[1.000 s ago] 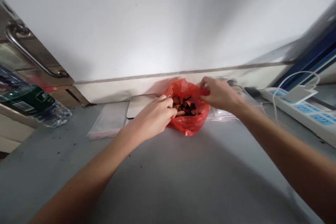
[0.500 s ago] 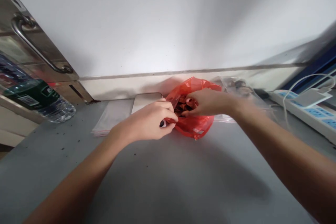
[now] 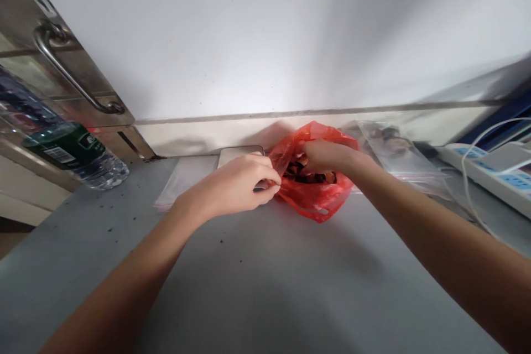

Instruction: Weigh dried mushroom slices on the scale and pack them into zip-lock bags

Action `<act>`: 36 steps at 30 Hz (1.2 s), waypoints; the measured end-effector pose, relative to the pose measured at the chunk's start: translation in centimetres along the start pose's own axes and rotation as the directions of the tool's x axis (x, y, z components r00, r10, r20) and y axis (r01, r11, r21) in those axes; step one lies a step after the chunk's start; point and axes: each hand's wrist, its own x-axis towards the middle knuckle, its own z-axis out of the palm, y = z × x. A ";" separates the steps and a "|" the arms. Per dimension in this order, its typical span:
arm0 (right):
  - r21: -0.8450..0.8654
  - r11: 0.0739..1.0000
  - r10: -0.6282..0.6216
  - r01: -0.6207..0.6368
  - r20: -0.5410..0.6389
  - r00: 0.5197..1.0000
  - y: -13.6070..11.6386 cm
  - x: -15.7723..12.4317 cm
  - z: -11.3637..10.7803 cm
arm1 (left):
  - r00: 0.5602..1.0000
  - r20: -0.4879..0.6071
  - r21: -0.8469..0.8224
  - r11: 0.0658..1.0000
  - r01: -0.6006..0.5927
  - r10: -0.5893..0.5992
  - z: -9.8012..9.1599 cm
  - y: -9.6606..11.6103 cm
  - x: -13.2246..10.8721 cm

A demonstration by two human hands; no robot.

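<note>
A red plastic bag (image 3: 317,207) stands with its mouth open on the grey table. Small dark and reddish-brown pieces (image 3: 307,178) lie inside it; their kind is not clear. My left hand (image 3: 244,180) pinches the bag's left rim between thumb and fingers. Something small and dark shows in the gap of that hand, too hidden to name. My right hand (image 3: 321,156) reaches down into the bag among the pieces, and its fingertips are hidden there.
Clear plastic bags (image 3: 182,177) and a flat, pale, dark-edged object (image 3: 232,154) lie left of the red bag. To its right are a clear bag with contents (image 3: 398,149) and a white power strip (image 3: 498,177). A water bottle (image 3: 78,152) stands far left, before a metal handle (image 3: 74,77).
My right hand has gone deeper into the bag, and its fingers have dropped out of sight. My left hand stays at the rim. The whole view has shifted slightly.
</note>
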 end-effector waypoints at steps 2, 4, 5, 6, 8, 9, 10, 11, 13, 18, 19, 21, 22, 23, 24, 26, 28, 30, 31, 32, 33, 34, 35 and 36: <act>0.000 1.000 0.018 -0.018 0.005 1.000 0.1 0.0 -0.1 | 1.000 -0.010 0.000 1.000 0.010 -0.010 -0.2 -0.2 -0.2; 0.009 1.000 0.025 -0.025 0.001 1.000 0.2 -0.1 -0.5 | 1.000 -0.011 0.004 1.000 0.020 -0.020 -0.2 -0.4 -0.4; 0.019 1.000 0.018 -0.018 -0.007 1.000 0.3 -0.2 -0.8 | 1.000 -0.011 0.003 1.000 0.025 -0.025 -0.3 -0.6 -0.5; 0.038 0.999 0.009 -0.008 -0.013 1.000 0.5 -0.3 -1.1 | 0.999 -0.011 0.002 0.999 0.032 -0.032 -0.3 -0.7 -0.5; 0.108 0.994 -0.028 0.028 -0.004 1.000 0.9 -0.7 -2.2 | 0.999 -0.006 -0.004 0.999 0.048 -0.048 -0.5 -0.8 -0.6; 0.158 0.986 -0.056 0.053 0.014 0.998 1.1 -0.9 -2.7 | 0.998 -0.005 -0.006 0.998 0.056 -0.056 -0.6 -0.9 -0.6; 0.213 0.974 -0.088 0.078 0.036 0.995 1.3 -1.2 -3.2 | 0.998 -0.004 -0.008 0.998 0.064 -0.064 -0.8 -0.9 -0.7; 0.264 0.959 -0.117 0.098 0.057 0.991 1.6 -1.4 -3.7 | 0.997 -0.004 -0.011 0.997 0.071 -0.071 -1.1 -0.9 -0.7; 0.344 0.931 -0.156 0.118 0.083 0.984 2.1 -1.9 -4.3 | 0.996 -0.007 -0.019 0.996 0.084 -0.084 -1.7 -0.8 -0.9; 0.496 0.858 -0.197 0.132 0.081 0.977 3.1 -2.5 -4.5 | 0.989 -0.001 -0.071 0.987 0.145 -0.145 -2.7 -1.3 -1.6; 0.510 0.849 -0.213 0.141 0.085 0.973 3.1 -2.5 -4.4 | 0.986 0.000 -0.077 0.983 0.164 -0.164 -2.8 -1.6 -1.8; 0.512 0.844 -0.246 0.161 0.103 0.964 3.0 -2.4 -4.4 | 0.979 0.012 -0.063 0.977 0.204 -0.203 -2.8 -2.2 -2.0; 0.504 0.847 -0.258 0.170 0.111 0.960 2.9 -2.4 -4.4 | 0.975 0.026 -0.046 0.974 0.221 -0.220 -2.8 -2.5 -2.1; 0.497 0.850 -0.269 0.178 0.119 0.956 2.7 -2.3 -4.5 | 0.971 0.041 -0.034 0.971 0.235 -0.234 -2.7 -2.8 -2.2; 0.491 0.851 -0.280 0.186 0.126 0.952 2.5 -2.3 -4.6 | 0.968 0.056 -0.031 0.968 0.248 -0.246 -2.7 -3.0 -2.2; 0.485 0.850 -0.298 0.203 0.126 0.946 1.9 -2.3 -5.0 | 0.961 0.081 -0.054 0.961 0.270 -0.265 -2.8 -3.4 -2.4; 0.470 0.854 -0.310 0.225 0.110 0.944 1.3 -2.5 -5.6 | 0.948 0.098 -0.074 0.948 0.309 -0.302 -3.0 -3.6 -2.7; 0.446 0.861 -0.313 0.246 0.083 0.946 0.5 -2.6 -6.4 | 0.927 0.115 -0.060 0.929 0.364 -0.356 -3.4 -3.9 -2.9; 0.435 0.863 -0.318 0.258 0.070 0.946 0.0 -2.7 -6.8 | 0.916 0.121 -0.046 0.920 0.389 -0.382 -3.6 -4.0 -3.1; 0.428 0.862 -0.327 0.271 0.061 0.943 -0.6 -2.6 -7.1 | 0.906 0.124 -0.030 0.911 0.411 -0.404 -4.0 -4.2 -3.3; 0.426 0.859 -0.339 0.285 0.055 0.939 -1.3 -2.5 -7.5 | 0.896 0.126 -0.012 0.903 0.430 -0.425 -4.3 -4.4 -3.6; 0.419 0.856 -0.355 0.304 0.049 0.934 -2.1 -2.3 -7.7 | 0.886 0.127 0.006 0.893 0.450 -0.447 -4.7 -4.6 -3.9; 0.403 0.855 -0.374 0.326 0.044 0.926 -2.9 -2.0 -7.9 | 0.871 0.131 0.023 0.880 0.474 -0.473 -5.0 -4.8 -4.2; 0.381 0.857 -0.392 0.348 0.041 0.919 -3.9 -1.7 -7.9 | 0.853 0.137 0.038 0.863 0.504 -0.504 -5.4 -5.0 -4.5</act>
